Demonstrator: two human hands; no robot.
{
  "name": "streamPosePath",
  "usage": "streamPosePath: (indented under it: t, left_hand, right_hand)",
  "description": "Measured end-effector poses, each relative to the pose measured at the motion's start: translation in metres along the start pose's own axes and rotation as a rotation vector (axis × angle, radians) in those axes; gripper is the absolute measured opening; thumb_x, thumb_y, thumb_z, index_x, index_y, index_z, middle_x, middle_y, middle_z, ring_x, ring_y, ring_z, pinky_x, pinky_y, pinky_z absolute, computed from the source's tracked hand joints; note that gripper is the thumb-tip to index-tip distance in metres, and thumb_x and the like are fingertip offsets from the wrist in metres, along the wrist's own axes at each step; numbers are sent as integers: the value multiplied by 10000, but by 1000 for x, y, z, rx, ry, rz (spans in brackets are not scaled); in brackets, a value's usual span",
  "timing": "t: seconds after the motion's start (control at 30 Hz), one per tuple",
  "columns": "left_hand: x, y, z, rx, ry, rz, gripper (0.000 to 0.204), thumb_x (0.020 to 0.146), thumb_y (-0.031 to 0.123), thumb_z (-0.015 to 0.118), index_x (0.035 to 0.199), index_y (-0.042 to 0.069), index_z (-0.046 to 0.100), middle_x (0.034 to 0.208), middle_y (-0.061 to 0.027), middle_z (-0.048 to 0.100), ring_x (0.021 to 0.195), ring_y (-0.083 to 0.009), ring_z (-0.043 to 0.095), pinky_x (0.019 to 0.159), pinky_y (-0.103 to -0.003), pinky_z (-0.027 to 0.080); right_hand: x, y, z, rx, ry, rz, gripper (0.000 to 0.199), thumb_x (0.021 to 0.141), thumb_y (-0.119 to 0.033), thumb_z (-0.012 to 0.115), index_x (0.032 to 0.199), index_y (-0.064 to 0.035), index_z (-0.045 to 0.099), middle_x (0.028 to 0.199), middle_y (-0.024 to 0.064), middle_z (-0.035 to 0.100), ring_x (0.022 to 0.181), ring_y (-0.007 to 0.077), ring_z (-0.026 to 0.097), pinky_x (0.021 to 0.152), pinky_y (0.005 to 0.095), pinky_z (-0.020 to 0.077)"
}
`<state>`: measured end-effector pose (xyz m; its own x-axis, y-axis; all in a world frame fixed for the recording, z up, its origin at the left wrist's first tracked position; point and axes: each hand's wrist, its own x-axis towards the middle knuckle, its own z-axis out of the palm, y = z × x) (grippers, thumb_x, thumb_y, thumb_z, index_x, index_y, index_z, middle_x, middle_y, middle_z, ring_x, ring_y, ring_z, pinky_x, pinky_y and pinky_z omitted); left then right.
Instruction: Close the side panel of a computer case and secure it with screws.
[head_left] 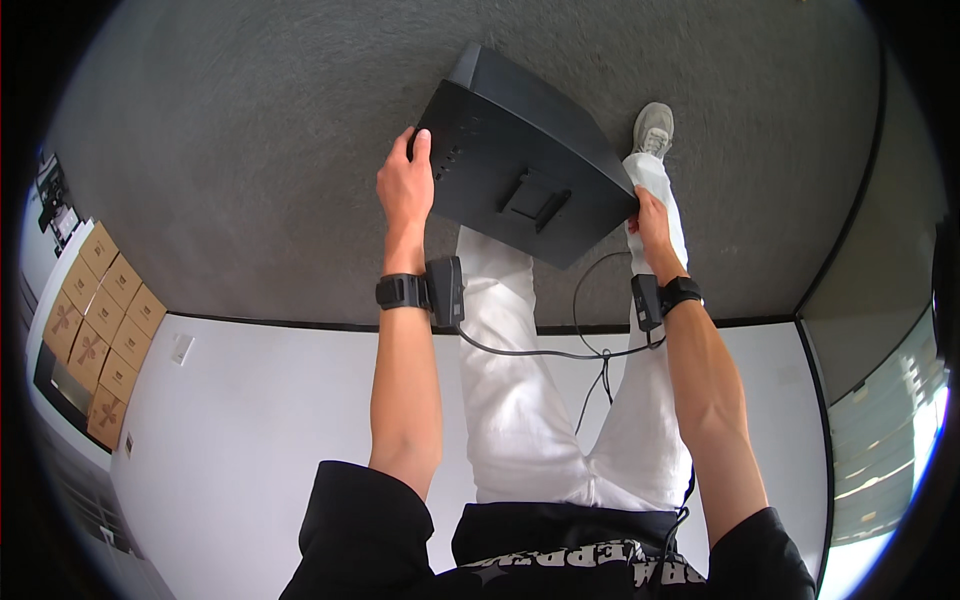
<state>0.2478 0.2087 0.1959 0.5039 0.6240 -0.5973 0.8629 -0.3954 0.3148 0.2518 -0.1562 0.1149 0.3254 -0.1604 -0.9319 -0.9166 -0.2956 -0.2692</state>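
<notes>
A large black box-like case (500,170) is held tilted out in front of my legs. The broad face turned toward me has a raised rectangular bracket (537,203) and small slots near its left side. My left hand (407,180) grips the left edge, thumb on the broad face and fingers partly hidden. At the right corner, my right hand (650,220) is closed around the edge, some fingertips out of sight. The exact kind of case cannot be made out.
Black modules are strapped to my left wrist (405,290) and right wrist (680,291), joined by a black cable (530,351) hanging across my legs. Grey carpet (290,150) lies below, bordered by a white wall (270,400). Stacked brown cartons (105,310) stand at the left.
</notes>
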Motion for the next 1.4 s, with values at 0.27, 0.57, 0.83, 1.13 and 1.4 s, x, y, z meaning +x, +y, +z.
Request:
streamPosePath:
  t: [0.27,0.57,0.83,1.13,1.4]
  left_hand:
    - [9,-9,-3,9,18,-105,537,967,499,475,1272,89,642,1239,-189,656,1189,-385,589,1024,-436,430]
    - [3,-43,-1,-127,-8,-223,529,953,457,494,1283,65,628,1242,-178,654,1183,-355,589,1014,-402,422]
    - [4,-52,0,-331,-60,-250,476,905,297,594,1339,102,588,1285,-176,633,1187,-338,596,1009,-391,437]
    - [4,-73,2,-217,-42,-93,480,899,249,609,1354,105,559,1274,-184,636,1179,-334,602,995,-381,449]
    - [15,-70,-5,-454,-165,-184,601,1018,461,442,1357,-26,535,1422,-137,531,1340,-256,456,1107,-322,317]
  right_hand:
    - [10,-12,6,-113,19,-102,468,964,-427,479,820,-12,641,612,54,541,543,155,527,518,319,397]
    - [13,-42,16,-239,39,-180,445,947,-402,499,827,6,631,658,88,589,631,187,559,628,352,432]
    - [23,-46,15,-464,51,-171,495,928,-450,470,839,2,650,764,163,667,787,296,648,759,398,464]
    - [17,-50,22,-341,2,-81,399,949,-358,481,986,-14,680,642,53,553,523,154,533,490,303,419]
    - [21,-7,2,165,-121,179,449,1001,-482,421,1111,-80,588,911,79,613,852,225,609,791,418,509]
